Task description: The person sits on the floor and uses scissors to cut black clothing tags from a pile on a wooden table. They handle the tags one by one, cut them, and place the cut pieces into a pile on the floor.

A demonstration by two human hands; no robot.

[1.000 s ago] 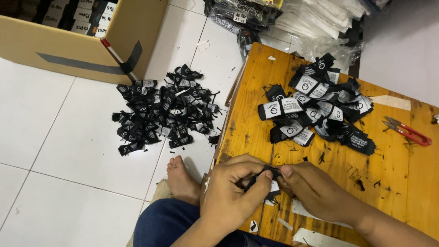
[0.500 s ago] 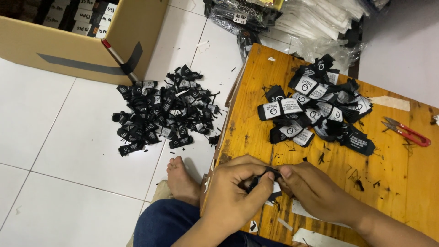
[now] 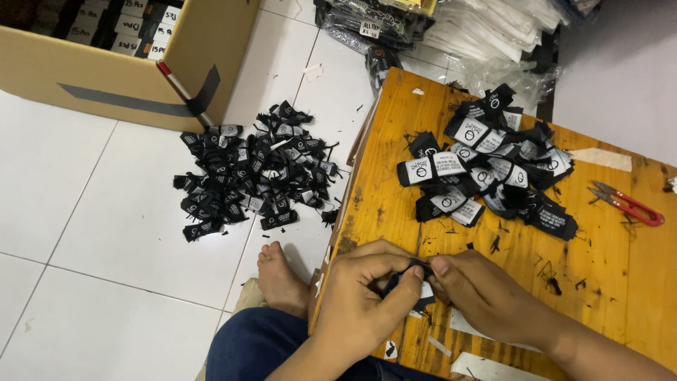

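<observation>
The head view looks down on a low orange wooden table point(image 3: 606, 282), at whose near edge the left hand point(image 3: 360, 303) and the right hand point(image 3: 479, 293) meet, fingers drawn narrow and pinching one small black fabric label point(image 3: 416, 282) between them, its white part showing just below the thumbs. Farther back on the table lies a heap of black labels point(image 3: 493, 166), with red thread snips point(image 3: 627, 204) well apart to the right. On the white tiled floor point(image 3: 84, 212) left of the table sits a second label pile point(image 3: 254, 173), near a cardboard box point(image 3: 127, 77), and a bare foot point(image 3: 278, 279) rests beside the table edge
</observation>
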